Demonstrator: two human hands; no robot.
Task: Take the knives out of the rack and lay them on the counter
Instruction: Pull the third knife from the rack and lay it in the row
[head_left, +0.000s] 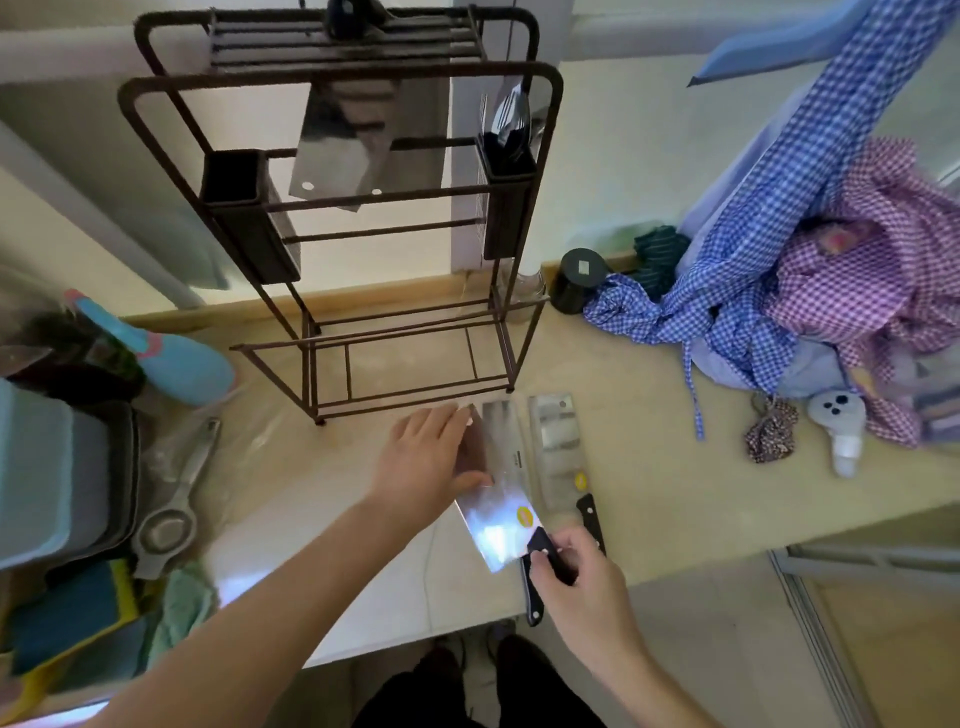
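A dark metal rack (519, 218) stands at the back of the beige counter (649, 467). One cleaver (343, 150) still hangs in its top slots, black handle up. A second cleaver (558, 447) lies flat on the counter in front of the rack. Just left of it a third cleaver (501, 519) rests low on the counter. My right hand (576, 577) grips its black handle. My left hand (426, 457) lies with spread fingers on the blade's far left part.
Checked blue and purple cloths (810, 291) are heaped at the right. A black jar (576, 280) stands by the rack's right foot. A metal squeezer (176, 499), a blue slipper-shaped object (171, 358) and grey-teal containers (52, 467) crowd the left. The counter's front edge runs close under my hands.
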